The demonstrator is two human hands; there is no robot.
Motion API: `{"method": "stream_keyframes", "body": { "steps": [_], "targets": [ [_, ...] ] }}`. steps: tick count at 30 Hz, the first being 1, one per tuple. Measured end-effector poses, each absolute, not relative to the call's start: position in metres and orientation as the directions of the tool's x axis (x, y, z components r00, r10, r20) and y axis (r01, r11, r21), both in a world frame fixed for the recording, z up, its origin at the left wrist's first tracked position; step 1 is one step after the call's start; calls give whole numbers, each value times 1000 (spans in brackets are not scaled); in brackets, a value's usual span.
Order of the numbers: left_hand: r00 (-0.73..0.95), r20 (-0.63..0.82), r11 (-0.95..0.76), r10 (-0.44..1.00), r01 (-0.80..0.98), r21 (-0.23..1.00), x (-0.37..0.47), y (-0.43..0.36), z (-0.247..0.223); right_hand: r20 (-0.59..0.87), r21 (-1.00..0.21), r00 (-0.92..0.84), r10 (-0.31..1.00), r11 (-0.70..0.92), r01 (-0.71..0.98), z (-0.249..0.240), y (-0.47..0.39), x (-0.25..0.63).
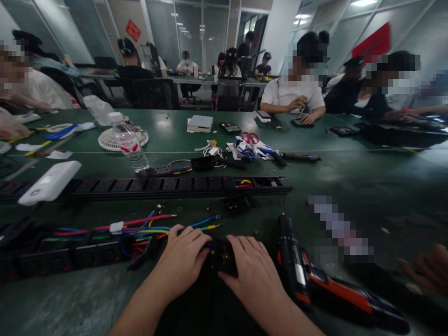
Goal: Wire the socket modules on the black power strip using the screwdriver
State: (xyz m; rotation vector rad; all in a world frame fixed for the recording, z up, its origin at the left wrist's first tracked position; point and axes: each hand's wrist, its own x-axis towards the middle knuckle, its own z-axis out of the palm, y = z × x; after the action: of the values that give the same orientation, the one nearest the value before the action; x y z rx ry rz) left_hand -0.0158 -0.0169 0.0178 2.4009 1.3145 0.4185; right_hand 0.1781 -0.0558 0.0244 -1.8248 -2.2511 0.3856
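My right hand (252, 261) grips a small black plastic block (226, 256) at the table's near edge, fingers on top and thumb at the near side. Against its left side is my left hand (189, 256), fingers curled and thumb closed near a short blue wire end (210, 245); what else it holds is hidden. Behind the left hand, blue, red and yellow-green wires (150, 228) run out of an opened black power strip (63, 256). A black and orange cordless drill (297, 270) lies right of my right hand.
A long black socket strip (168, 186) crosses the table beyond my hands. Further back are a water bottle (129, 144), red-handled scissors (249, 137) and a grey box (200, 123). Another person's hand (429, 270) is at the right edge; several people sit around the table.
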Motion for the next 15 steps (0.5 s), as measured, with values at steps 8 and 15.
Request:
{"method": "stream_keyframes", "body": {
  "steps": [8, 15],
  "targets": [
    [502, 63, -467, 863, 741, 483, -15, -15, 16, 4, -351, -290, 957, 273, 896, 23, -47, 187],
    [483, 78, -452, 872, 734, 507, -14, -15, 8, 44, -325, -324, 945, 320, 890, 23, -48, 188]
  ]
}}
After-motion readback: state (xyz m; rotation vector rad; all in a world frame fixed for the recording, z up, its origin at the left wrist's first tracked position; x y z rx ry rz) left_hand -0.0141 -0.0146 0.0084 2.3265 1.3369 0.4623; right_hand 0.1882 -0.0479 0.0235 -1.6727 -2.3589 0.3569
